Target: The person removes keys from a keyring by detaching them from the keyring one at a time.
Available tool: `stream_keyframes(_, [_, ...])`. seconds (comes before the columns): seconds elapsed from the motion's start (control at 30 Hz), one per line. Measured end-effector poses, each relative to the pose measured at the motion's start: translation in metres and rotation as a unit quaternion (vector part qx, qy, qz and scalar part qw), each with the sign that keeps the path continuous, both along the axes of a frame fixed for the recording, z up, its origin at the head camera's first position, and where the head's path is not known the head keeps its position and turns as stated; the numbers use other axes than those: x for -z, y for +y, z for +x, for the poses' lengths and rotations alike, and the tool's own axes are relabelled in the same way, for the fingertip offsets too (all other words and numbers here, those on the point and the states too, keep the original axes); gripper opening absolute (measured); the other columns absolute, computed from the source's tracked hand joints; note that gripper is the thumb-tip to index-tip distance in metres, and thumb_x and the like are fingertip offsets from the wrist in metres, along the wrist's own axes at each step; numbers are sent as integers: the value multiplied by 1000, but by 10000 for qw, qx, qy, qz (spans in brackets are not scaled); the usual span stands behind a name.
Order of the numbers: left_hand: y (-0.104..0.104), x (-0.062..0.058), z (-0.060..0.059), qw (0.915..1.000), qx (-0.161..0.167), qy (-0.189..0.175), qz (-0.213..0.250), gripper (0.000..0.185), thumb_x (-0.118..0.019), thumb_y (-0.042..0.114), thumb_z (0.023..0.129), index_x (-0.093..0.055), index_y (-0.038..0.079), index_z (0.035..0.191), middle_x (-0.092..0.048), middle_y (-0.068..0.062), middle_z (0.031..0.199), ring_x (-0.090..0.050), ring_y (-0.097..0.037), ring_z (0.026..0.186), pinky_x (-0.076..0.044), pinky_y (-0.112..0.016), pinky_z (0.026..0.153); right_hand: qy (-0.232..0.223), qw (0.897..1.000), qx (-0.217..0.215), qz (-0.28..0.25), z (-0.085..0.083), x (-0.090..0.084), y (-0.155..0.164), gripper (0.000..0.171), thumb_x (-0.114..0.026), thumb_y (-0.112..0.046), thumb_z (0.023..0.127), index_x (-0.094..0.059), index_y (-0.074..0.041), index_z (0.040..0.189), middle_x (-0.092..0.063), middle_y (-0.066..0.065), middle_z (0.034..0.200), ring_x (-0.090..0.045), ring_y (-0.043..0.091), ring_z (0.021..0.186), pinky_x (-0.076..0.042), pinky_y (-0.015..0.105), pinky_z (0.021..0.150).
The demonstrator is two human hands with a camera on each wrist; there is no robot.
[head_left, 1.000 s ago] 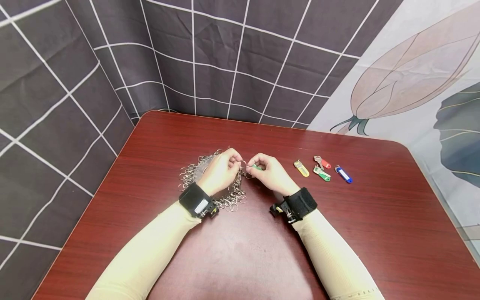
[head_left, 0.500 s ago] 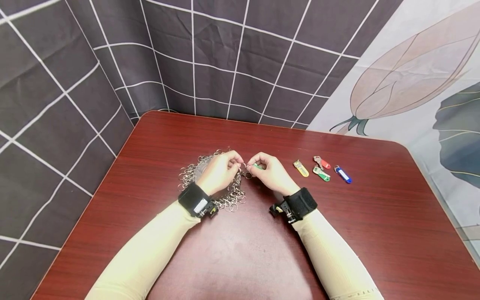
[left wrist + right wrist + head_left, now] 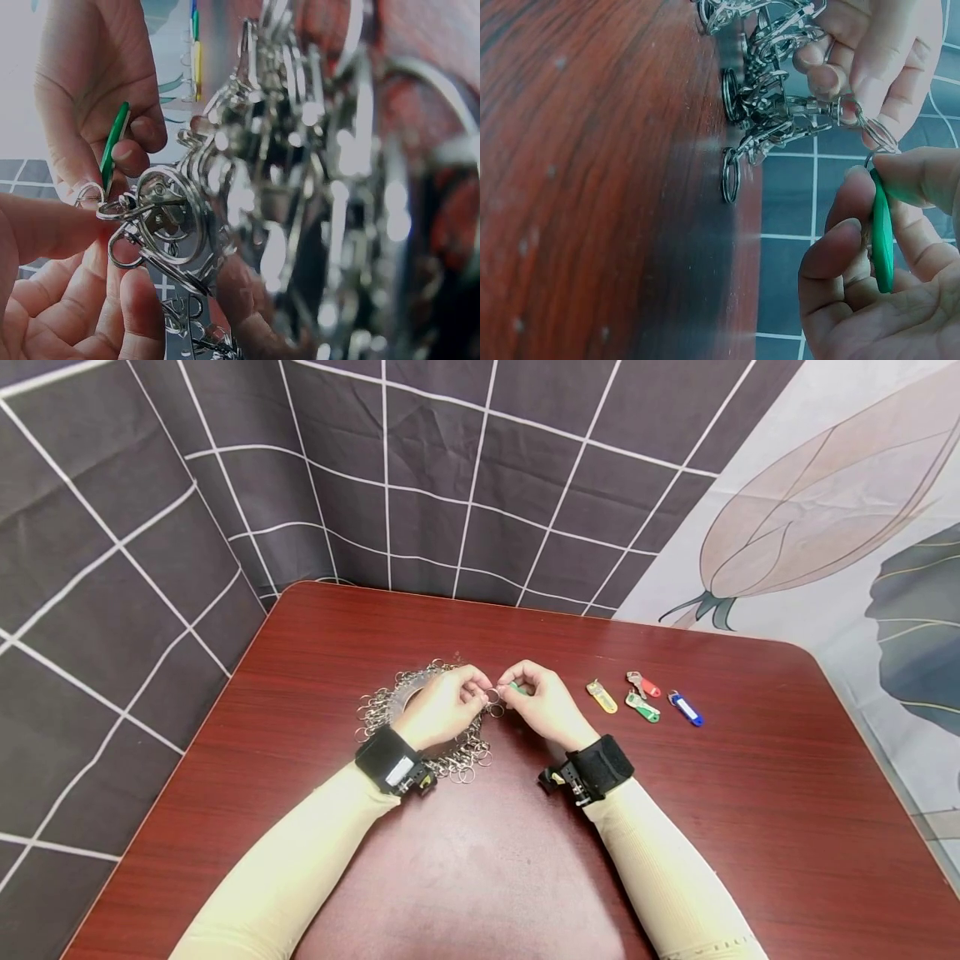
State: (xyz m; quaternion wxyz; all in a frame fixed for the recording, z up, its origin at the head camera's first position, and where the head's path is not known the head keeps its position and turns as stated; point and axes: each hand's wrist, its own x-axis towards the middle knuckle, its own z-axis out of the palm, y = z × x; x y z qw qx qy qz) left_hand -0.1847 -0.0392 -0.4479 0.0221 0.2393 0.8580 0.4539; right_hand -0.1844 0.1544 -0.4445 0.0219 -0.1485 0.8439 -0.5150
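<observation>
At the centre of a dark red wooden table (image 3: 750, 827), two hands meet over a heap of split rings (image 3: 390, 706), a tangled mound of small silver metal loops, shiny and interlinked. The left hand (image 3: 442, 706), its fingers curled, pinches a single key ring (image 3: 492, 697) that trails off the heap's 3 o'clock edge; the wrist view shows that ring linked to others hanging in a chain. The right hand (image 3: 543, 702), just beside it at 3 o'clock, grips a green key tag (image 3: 881, 240), a slim flat plastic tab, between thumb and curled fingers, its own small ring touching the one the left hand holds. Farther toward 3 o'clock, well apart from the hands, four more tags lie flat on the table: yellow tag (image 3: 602, 697), red tag (image 3: 645, 684), a second green tag (image 3: 643, 707) and blue tag (image 3: 687, 708).
</observation>
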Motion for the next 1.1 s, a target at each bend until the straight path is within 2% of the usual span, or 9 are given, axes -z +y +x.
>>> stream_keyframes(0.1, [0, 0, -1, 10000, 51, -28, 81, 14, -63, 10, 90, -64, 7, 103, -64, 0, 87, -62, -12, 78, -51, -26, 74, -46, 10000, -20, -6, 7, -13, -3, 9, -61, 2, 90, -62, 5, 98, -62, 23, 81, -57, 44, 69, -35, 20, 52])
stream_keyframes(0.17, [1, 1, -2, 9999, 2, -8, 146, 13, -62, 8, 89, -64, 8, 102, -63, 0, 86, -61, -11, 77, -51, -25, 74, -51, 10000, -35, 9, 12, -22, -5, 9, -60, 2, 90, -62, 6, 98, -62, 23, 81, -57, 47, 72, -35, 20, 52])
stream_keyframes(0.3, [2, 3, -3, 9992, -193, 61, 348, 13, -59, 5, 88, -64, 8, 100, -63, 0, 86, -61, -12, 77, -51, -25, 73, -35, 10000, -79, 15, 16, -29, -6, 9, -61, 2, 89, -62, 5, 98, -61, 20, 80, -57, 39, 68, -37, 20, 53])
stream_keyframes(0.37, [3, 3, -4, 9985, -286, 61, 457, 14, -58, 5, 88, -63, 8, 100, -63, -1, 86, -61, -13, 77, -51, -26, 74, -86, 9999, -115, 23, 17, -29, -6, 9, -61, 2, 89, -62, 4, 98, -61, 20, 80, -56, 32, 65, -38, 21, 53])
stream_keyframes(0.43, [3, 3, -3, 9979, -378, 41, 527, 14, -58, 4, 87, -63, 7, 100, -63, -1, 86, -61, -14, 78, -51, -26, 75, -209, 9996, -178, 14, 17, -29, -5, 9, -62, 1, 89, -62, 5, 98, -62, 23, 81, -55, 31, 65, -39, 21, 54])
stream_keyframes(0.6, [3, 2, -3, 9971, -492, 45, 571, 13, -58, 4, 88, -63, 8, 99, -63, -2, 88, -61, -14, 80, -51, -27, 75, -407, 9986, -332, -32, 18, -29, -6, 11, -62, 0, 90, -60, 6, 99, -62, 31, 85, -56, 48, 73, -41, 20, 57])
stream_keyframes(0.8, [2, 0, 0, 9981, -470, 140, 380, 10, -59, 4, 88, -63, 9, 96, -63, -2, 89, -61, -13, 78, -51, -28, 70, -337, 9989, -315, 3, 19, -32, -7, 9, -61, 1, 90, -60, 6, 97, -60, 31, 84, -54, 52, 74, -40, 20, 56])
stream_keyframes(1.0, [2, -1, 3, 9995, -275, 127, 26, 11, -58, 5, 92, -63, 8, 102, -64, -2, 92, -61, -13, 82, -51, -29, 73, -137, 9996, -203, 111, 19, -32, -7, 7, -61, 2, 90, -62, 5, 96, -59, 29, 78, -53, 35, 63, -37, 21, 54])
stream_keyframes(1.1, [2, -2, 4, 9991, -238, 94, -325, 12, -56, 9, 95, -64, 9, 105, -64, -1, 92, -59, -14, 81, -49, -30, 73, -27, 9998, -184, 89, 19, -31, -7, 7, -62, 1, 90, -62, 5, 95, -59, 28, 77, -53, 34, 63, -37, 21, 53])
